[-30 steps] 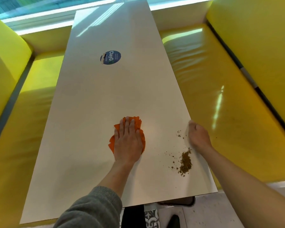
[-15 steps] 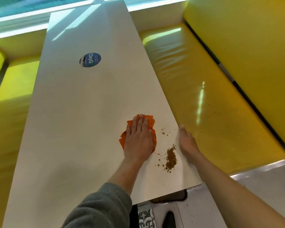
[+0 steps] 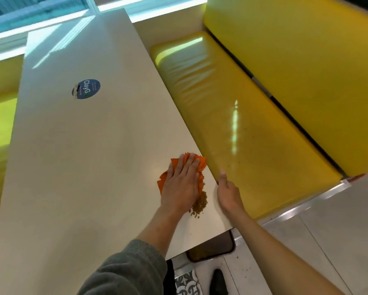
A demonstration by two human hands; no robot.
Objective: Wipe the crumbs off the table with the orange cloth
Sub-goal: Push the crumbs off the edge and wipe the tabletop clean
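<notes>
Wiping in progress: left hand lies flat with straight fingers pressing the crumpled orange cloth onto the long pale rectangular counter, near its right edge. Cloth sits mostly under the palm, corners poking out ahead and to the left. Heap of brown crumbs lies on the counter just beside the left hand's right side, touching the cloth edge, close to the counter's right edge but not off it. Right hand waits at that edge, thumb up, loosely cupped, holding nothing; whether it sits below the rim to catch I cannot tell. Judgement: task is well along, crumbs gathered into one pile, few strays visible, but none swept off yet; what's left looks like a final push over the edge into the waiting hand. Glossy yellow padded bench seat lies right below that edge, so a miss could land crumbs there. Round blue sticker sits far up the counter.
</notes>
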